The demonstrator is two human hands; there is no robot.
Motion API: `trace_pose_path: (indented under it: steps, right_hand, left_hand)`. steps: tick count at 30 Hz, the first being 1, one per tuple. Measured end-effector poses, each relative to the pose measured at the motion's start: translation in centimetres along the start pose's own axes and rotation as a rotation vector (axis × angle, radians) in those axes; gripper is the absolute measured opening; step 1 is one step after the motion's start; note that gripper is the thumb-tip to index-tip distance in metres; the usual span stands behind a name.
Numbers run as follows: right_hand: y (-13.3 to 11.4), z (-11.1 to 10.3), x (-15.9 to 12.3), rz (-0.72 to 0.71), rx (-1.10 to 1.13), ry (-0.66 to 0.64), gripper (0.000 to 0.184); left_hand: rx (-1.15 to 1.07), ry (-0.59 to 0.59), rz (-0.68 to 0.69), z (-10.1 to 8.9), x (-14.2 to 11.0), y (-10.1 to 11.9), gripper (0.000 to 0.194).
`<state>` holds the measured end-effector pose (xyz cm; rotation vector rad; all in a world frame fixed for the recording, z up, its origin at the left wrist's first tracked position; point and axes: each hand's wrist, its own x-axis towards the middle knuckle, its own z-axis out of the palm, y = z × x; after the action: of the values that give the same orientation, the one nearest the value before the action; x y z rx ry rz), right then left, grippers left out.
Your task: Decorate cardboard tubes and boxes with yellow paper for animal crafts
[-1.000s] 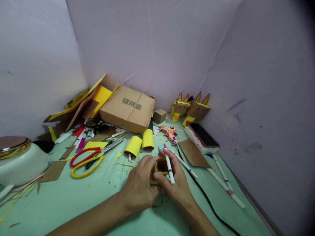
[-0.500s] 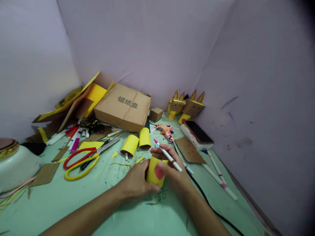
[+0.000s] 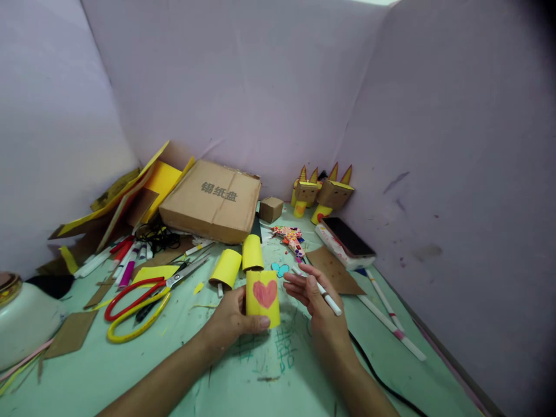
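Note:
My left hand [image 3: 232, 321] grips a short yellow paper tube [image 3: 254, 315], thumb across its lower front. A pink-red heart [image 3: 264, 294] is coloured on the side facing me. To the right, my right hand [image 3: 319, 298] is apart from the tube and holds a white marker [image 3: 330, 302] between thumb and fingers, its tip pointing up and left. Behind the held tube are two more yellow tubes, one lying tilted [image 3: 226, 266] and one closer to upright [image 3: 252, 252]. A small blue bow-shaped piece [image 3: 280, 270] lies near my right fingertips.
Red-and-yellow-handled scissors [image 3: 143, 307] and several markers [image 3: 128, 269] lie at left. A cardboard box [image 3: 211, 202] stands behind. A patterned glue gun [image 3: 289, 236], cardboard figures [image 3: 332, 194], a phone [image 3: 350, 236] and a black cable [image 3: 373, 370] are at right.
My right hand has moved off the tube to the right, still with the marker. My left hand has turned the tube so the whole heart faces me. The view has shifted slightly.

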<state>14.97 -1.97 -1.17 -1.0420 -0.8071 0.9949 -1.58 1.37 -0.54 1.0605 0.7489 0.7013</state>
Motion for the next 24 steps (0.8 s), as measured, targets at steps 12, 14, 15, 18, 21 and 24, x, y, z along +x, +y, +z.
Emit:
trace_pose_path:
  steps: [12, 14, 15, 18, 21, 24]
  right_hand:
    - [0.0, -0.7, -1.3, -0.182, -0.218, 0.123, 0.039]
    - [-0.1, -0.8, -1.2, -0.152, -0.307, 0.187, 0.035]
    - [-0.1, -0.8, -1.1, -0.109, -0.328, 0.194, 0.033]
    - [-0.1, -0.4, -0.9, -0.003, -0.288, 0.095, 0.034]
    - [0.3, -0.1, -1.0, 0.046, -0.274, -0.027, 0.036]
    - [0.7, -0.1, -1.3, 0.057, -0.304, -0.098, 0.035]
  left_hand:
    - [-0.052, -0.04, -0.09, -0.3, 0.1, -0.5, 0.055]
    - [-0.096, -0.065, -0.139, -0.2, -0.1, -0.5, 0.055]
    - [-0.11, -0.073, -0.16, -0.2, -0.2, -0.4, 0.056]
    - [-0.064, -0.073, -0.217, 0.0, -0.5, 0.3, 0.061]
    - [0.046, -0.064, -0.31, 0.2, -0.8, 0.9, 0.065]
    - [-0.051, -0.02, -0.337, 0.2, -0.9, 0.8, 0.069]
